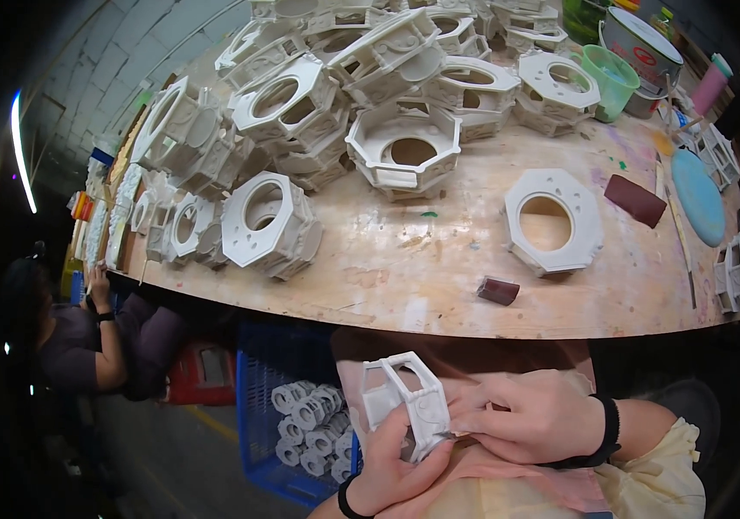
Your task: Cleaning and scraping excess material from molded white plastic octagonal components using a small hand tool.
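One white faceted openwork casting (pixel 428 405) is held over the lap, near six o'clock in the view. Left hand (pixel 387 471) grips its lower side, thumb on the face; right hand (pixel 547 419), at its three o'clock, has fingers bunched against the edge. Cannot tell whether they pinch a tool. Risk: slim window bars could crack under heavy thumb pressure; a loosened grip could drop it, no tabletop beneath. Surface matte, plaster- or resin-like, raised relief. From it: blue lattice basket (pixel 253 394) at nine, small pale ring-shaped pieces (pixel 308 413) inside; burgundy block (pixel 498 291) at one; octagonal castings (pixel 426 62) heaped at twelve on stained wooden table (pixel 387 277).
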Tool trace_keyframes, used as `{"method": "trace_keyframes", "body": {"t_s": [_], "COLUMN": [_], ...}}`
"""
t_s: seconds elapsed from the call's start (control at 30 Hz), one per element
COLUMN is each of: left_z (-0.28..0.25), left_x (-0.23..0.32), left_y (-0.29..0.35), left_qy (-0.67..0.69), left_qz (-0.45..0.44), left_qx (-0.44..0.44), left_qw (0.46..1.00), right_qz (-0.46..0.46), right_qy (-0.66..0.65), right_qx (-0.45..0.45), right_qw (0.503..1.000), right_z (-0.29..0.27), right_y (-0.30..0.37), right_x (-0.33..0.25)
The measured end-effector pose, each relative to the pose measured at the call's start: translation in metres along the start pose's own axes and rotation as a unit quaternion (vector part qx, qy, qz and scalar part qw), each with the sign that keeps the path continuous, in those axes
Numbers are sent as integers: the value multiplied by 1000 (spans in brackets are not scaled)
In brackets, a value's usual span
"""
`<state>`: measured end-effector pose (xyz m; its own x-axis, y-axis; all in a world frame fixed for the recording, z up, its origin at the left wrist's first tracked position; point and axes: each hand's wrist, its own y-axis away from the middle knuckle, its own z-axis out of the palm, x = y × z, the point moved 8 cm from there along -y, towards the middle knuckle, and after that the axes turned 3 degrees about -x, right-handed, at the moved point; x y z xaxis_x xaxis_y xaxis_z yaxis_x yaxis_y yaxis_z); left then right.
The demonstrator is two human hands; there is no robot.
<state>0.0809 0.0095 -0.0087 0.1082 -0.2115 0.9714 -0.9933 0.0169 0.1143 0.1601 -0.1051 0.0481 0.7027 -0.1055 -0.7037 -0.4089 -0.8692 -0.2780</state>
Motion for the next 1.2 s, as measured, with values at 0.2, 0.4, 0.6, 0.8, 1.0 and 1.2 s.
{"method": "trace_keyframes", "body": {"t_s": [0.2, 0.4, 0.6, 0.8, 1.0, 1.2], "left_z": [-2, 2, 5, 3, 4, 5], "left_x": [7, 7, -6, -11, -5, -17], "left_y": [-1, -2, 4, 5, 1, 9], "left_qy": [-42, -33, 61, 33, 83, 63], "left_qz": [27, 21, -38, -32, -22, -44], "left_qx": [7, -3, 5, 3, 15, -12], "left_qw": [999, 999, 997, 999, 996, 997], "right_qz": [-17, -19, 51, 20, 21, 108], "right_qy": [-2, 13, 4, -25, -10, -6], "right_qx": [-15, -27, 30, 21, 6, 46], "right_qw": [1000, 999, 998, 999, 1000, 993], "right_z": [4, 3, -5, 1, 6, -7], "right_y": [5, 2, 1, 6, 6, 7], "right_x": [2, -3, 6, 5, 5, 21]}}
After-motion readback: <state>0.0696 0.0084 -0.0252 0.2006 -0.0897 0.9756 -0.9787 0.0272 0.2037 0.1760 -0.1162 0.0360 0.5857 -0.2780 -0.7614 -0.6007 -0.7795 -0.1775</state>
